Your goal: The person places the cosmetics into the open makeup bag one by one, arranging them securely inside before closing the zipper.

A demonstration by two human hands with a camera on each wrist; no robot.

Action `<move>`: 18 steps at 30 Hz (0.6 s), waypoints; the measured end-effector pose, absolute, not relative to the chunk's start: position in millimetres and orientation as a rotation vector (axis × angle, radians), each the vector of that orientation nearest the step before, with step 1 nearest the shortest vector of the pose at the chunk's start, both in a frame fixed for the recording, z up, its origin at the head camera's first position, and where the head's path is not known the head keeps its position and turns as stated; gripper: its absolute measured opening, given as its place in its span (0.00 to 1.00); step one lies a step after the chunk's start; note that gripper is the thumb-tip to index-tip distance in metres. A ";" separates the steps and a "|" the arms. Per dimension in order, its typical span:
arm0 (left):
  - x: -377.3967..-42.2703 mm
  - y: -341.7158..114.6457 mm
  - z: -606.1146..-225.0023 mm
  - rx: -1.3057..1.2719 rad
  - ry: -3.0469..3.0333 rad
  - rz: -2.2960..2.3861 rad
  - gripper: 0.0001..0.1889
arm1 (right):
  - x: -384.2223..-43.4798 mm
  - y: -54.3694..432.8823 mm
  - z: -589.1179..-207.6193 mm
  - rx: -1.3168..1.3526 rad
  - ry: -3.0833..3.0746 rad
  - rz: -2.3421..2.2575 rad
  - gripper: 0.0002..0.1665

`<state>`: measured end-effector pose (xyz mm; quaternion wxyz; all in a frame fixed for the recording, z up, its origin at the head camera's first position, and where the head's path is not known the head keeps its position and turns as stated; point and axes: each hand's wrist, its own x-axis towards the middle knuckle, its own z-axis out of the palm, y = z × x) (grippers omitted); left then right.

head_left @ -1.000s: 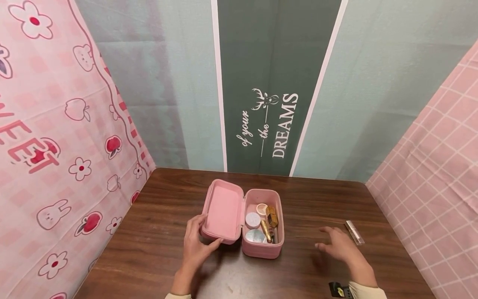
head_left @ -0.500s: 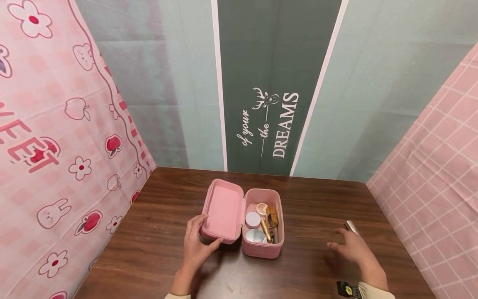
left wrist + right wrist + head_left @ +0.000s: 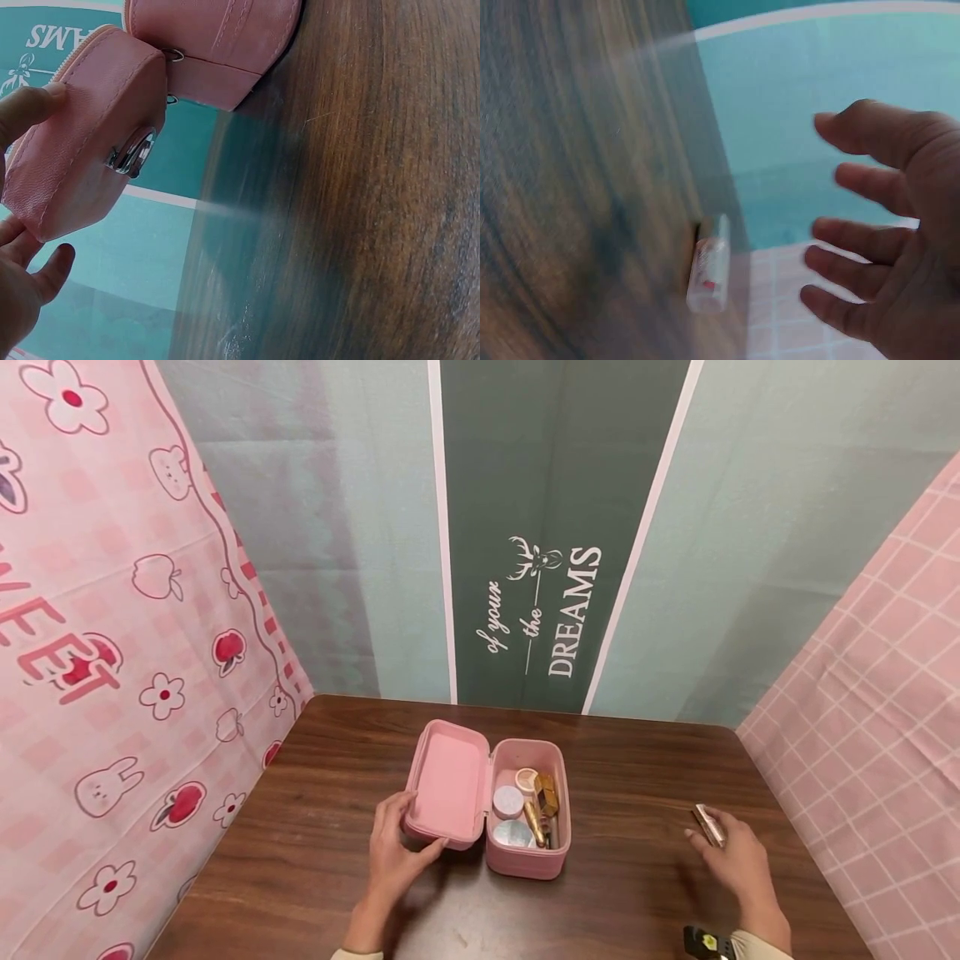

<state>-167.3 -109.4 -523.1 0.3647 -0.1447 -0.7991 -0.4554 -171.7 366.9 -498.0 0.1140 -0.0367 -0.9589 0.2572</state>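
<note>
A pink cosmetic case (image 3: 527, 862) stands on the table, its hinged lid (image 3: 452, 781) swung out to the left. My left hand (image 3: 393, 856) grips that lid by its edge; the left wrist view shows thumb and fingers on opposite sides of the pink lid (image 3: 86, 139). Inside the case lie a round white compact (image 3: 507, 802), a silver disc (image 3: 513, 834), a gold tube (image 3: 534, 822) and a gold box-shaped item (image 3: 546, 794). At the right, my right hand (image 3: 738, 860) hovers at a slim clear-and-silver tube (image 3: 708, 824). In the right wrist view its fingers are spread, apart from the tube (image 3: 709, 266).
The brown wooden table (image 3: 622, 760) has a patterned pink cloth (image 3: 157, 635) on the left, a green banner (image 3: 555, 485) behind and a pink checked cloth (image 3: 885, 693) on the right. A black watch-like band (image 3: 705, 942) sits at my right wrist.
My right hand has moved right, away from the case, to the slim tube, which it now partly covers in the head view. The left hand and the case stay where they were.
</note>
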 end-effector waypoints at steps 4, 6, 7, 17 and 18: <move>-167.3 -109.6 -523.4 -0.366 -2.057 -1.167 0.41 | -170.9 374.9 -505.7 -0.184 -2.711 0.843 0.37; -166.8 -110.4 -523.4 -0.363 -2.061 -1.170 0.41 | -170.1 377.7 -509.4 -0.227 -2.689 0.889 0.39; -166.7 -110.6 -523.4 -0.362 -2.065 -1.172 0.41 | -170.1 378.9 -511.0 -0.251 -2.682 0.905 0.40; -166.3 -111.1 -525.2 -0.365 -2.074 -1.148 0.42 | -173.4 384.4 -521.1 -0.502 -2.644 1.036 0.45; -166.4 -110.8 -525.1 -0.368 -2.075 -1.136 0.42 | -173.6 384.9 -521.4 -0.529 -2.630 1.060 0.45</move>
